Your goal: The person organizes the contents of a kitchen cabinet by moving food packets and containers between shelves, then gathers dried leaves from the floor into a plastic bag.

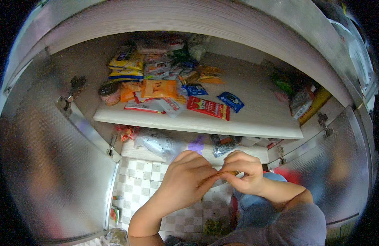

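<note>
In front of the open cabinet, my left hand (188,176) and my right hand (245,172) meet with thumbs and fingertips close together. Between them is a small brownish packet (234,173), seen nearly edge-on and mostly hidden by the fingers. Both hands pinch it. Beyond them, the upper shelf (263,120) carries a red sachet (207,107), dark blue sachets (231,101), an orange packet (159,88), stacked yellow packets (126,64) and a jar with a dark lid (109,93).
Below lies a lower shelf (128,151) with a clear plastic bag (158,143) and a bag of dark contents (223,144). Textured cabinet doors stand open at left (63,172) and right (327,172). A yellow package (315,104) leans at the right wall. Checkered tiles (134,187) cover the floor.
</note>
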The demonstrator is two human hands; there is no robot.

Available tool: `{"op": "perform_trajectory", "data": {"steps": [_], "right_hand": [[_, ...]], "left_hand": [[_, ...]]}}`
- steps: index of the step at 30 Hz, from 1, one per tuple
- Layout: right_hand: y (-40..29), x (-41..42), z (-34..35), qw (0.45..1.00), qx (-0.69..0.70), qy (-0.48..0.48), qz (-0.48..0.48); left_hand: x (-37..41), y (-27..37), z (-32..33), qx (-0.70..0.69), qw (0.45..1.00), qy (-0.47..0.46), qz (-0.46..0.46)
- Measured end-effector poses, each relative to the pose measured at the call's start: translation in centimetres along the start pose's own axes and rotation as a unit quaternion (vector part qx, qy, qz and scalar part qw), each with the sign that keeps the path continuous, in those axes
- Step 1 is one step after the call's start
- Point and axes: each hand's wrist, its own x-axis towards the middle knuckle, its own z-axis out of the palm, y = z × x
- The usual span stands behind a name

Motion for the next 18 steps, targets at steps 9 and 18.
{"op": "perform_trajectory", "data": {"steps": [9,18], "right_hand": [[0.5,-0.4,-0.5,1.0,-0.017,0.001,-0.012],[0.1,-0.3,-0.8,0.995,-0.062,0.041,-0.061]], "left_hand": [[0.3,-0.1,0.7,0.016,0.999,0.021,0.021],[0.8,0.4,2.1,0.02,0.997,0.069,0.039]]}}
